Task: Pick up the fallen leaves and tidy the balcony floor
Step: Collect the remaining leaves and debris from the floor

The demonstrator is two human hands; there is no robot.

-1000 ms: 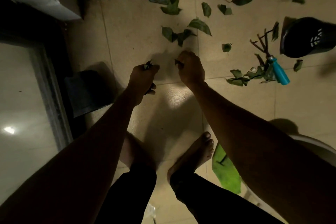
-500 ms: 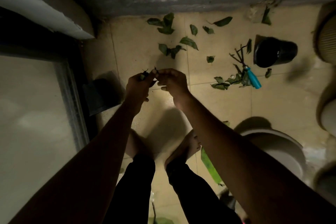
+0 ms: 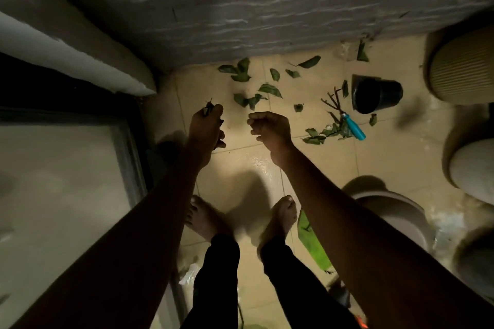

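Head view, looking down: gripping a small bunch of dark leaves [image 3: 209,109] in the left hand [image 3: 206,127], right hand [image 3: 270,128] clenched with nothing showing in it. Fallen leaves [image 3: 270,89] strewn over the floor [image 3: 387,160] just beyond both hands, some off right by a blue-handled rake [image 3: 354,129].

Dim, warm yellowish light, with one glossy glare patch on the floor [image 3: 263,165] between the forearms [image 3: 160,208], which read as near-black silhouettes. Soft dark shadows pool around the feet [image 3: 205,219]. The leaf scraps [image 3: 209,109] in the left hand [image 3: 205,128] show only as black slivers. The wall [image 3: 267,8] and the pots [image 3: 465,67] at right are smeared by blur; the wide lens bows the edges
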